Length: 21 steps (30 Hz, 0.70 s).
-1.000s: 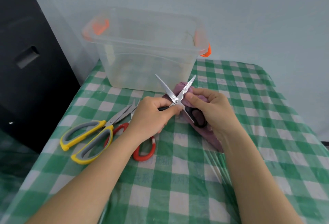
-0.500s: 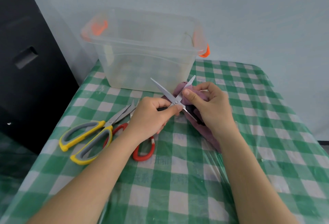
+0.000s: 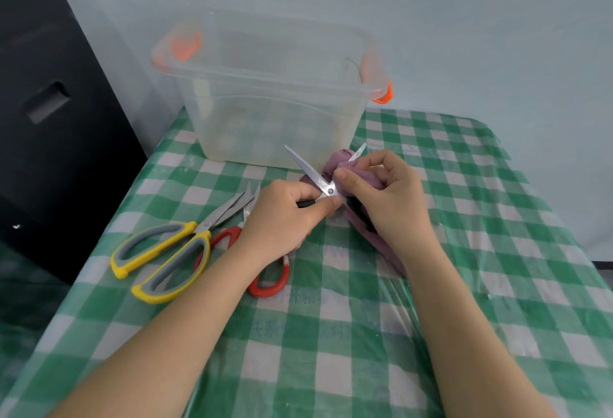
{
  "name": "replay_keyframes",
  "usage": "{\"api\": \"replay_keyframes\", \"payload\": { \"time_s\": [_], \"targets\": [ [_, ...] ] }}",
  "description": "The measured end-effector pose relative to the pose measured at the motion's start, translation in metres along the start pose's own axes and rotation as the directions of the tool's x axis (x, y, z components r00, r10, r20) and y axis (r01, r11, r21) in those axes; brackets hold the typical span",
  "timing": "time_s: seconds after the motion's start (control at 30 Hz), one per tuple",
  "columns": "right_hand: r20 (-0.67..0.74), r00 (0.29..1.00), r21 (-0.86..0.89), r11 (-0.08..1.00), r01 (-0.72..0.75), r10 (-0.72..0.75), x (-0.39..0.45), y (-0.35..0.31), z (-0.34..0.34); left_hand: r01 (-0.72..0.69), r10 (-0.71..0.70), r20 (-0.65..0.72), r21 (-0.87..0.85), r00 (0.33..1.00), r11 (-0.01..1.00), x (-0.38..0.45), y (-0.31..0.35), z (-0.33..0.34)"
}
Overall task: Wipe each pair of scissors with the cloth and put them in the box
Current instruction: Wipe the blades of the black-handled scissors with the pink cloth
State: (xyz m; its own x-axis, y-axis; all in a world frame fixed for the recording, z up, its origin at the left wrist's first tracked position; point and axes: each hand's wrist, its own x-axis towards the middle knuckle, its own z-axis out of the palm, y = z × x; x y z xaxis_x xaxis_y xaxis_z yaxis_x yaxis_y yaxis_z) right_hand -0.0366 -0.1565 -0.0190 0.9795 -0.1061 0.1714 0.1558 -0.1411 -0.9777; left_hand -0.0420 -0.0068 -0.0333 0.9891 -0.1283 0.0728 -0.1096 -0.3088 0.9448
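Observation:
My left hand (image 3: 285, 215) grips the black handle of a pair of black-handled scissors (image 3: 310, 172) whose blades are spread apart. My right hand (image 3: 384, 198) pinches a purple cloth (image 3: 336, 162) around the right blade, close to the pivot. Only that blade's tip shows beyond the cloth. The rest of the cloth trails on the table under my right wrist. Yellow-and-grey scissors (image 3: 166, 255) lie on the table to the left. Red-handled scissors (image 3: 268, 280) lie partly under my left forearm. The clear plastic box (image 3: 265, 92) with orange latches stands behind, open at the top.
The table wears a green-and-white checked cloth (image 3: 464, 218) under clear plastic. A black object (image 3: 49, 119) stands close at the left. A pale wall runs behind the box.
My right hand has slid the cloth further up the right blade, covering more of it. The scissors have tilted slightly. My left hand stays on the handle.

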Motion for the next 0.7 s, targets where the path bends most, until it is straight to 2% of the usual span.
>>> {"api": "replay_keyframes", "payload": {
  "time_s": [0.2,0.47,0.7],
  "targets": [
    [-0.032,0.999,-0.005,0.999,-0.037,0.037,0.002,0.003,0.002,-0.075,0.080,-0.037,0.117,0.996,0.990,0.000,-0.003,0.002],
    [0.087,0.979,0.224,0.954,-0.199,0.184,0.003,-0.004,-0.008,0.004,-0.004,-0.013,0.010,1.000,1.000,0.000,-0.002,0.000],
    [-0.054,0.989,0.103,0.986,-0.132,0.139,-0.001,0.001,0.003,-0.067,0.071,-0.031,0.096,0.997,0.993,0.000,-0.004,0.002]
  ]
}}
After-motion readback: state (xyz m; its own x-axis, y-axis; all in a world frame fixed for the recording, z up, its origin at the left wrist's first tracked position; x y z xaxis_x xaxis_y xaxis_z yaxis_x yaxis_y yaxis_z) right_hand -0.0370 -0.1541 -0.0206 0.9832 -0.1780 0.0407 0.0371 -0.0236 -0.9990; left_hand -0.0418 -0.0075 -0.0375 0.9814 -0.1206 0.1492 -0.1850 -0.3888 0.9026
